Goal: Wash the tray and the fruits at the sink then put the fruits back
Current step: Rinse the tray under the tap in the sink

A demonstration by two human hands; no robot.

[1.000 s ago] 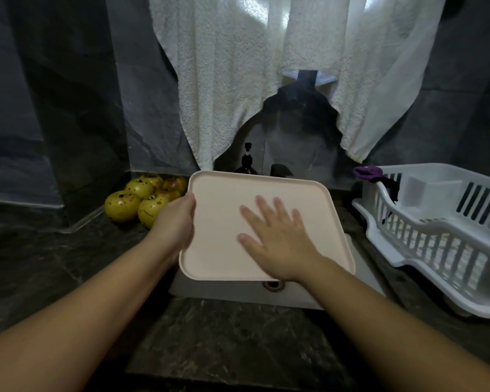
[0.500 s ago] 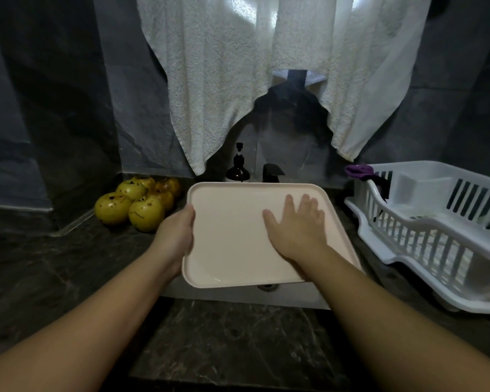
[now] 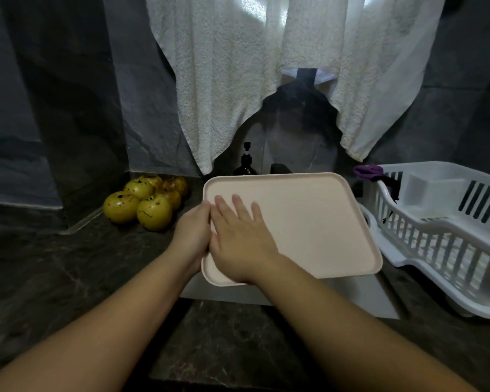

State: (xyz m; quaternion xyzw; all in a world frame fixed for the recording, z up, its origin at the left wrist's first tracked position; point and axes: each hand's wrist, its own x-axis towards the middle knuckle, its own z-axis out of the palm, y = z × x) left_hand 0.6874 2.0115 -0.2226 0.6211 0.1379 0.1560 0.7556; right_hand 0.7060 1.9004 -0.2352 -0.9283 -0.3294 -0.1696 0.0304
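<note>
Item: tray (image 3: 309,222), pale pink, rectangular, held over the sink (image 3: 374,301). We read its long axis as running left to right across the sink, the face tilted up toward us.

Left hand (image 3: 191,236): at the tray's left edge, fingers curled round the rim, gripping it; the forearm comes in from the near left.

Right hand (image 3: 238,236): flat on the tray's face, fingers straight and spread, resting at the left end just beside the left hand. Most of the face lies to its right, so we judge the next rubbing stroke runs rightward along the long axis.

Fruits (image 3: 145,202): yellow, spotted, heaped on the counter left of the tray, well apart from both hands; the left hand is nearer.

Drying rack (image 3: 436,230): white, right of the tray.

Whether water is running, we cannot tell.
</note>
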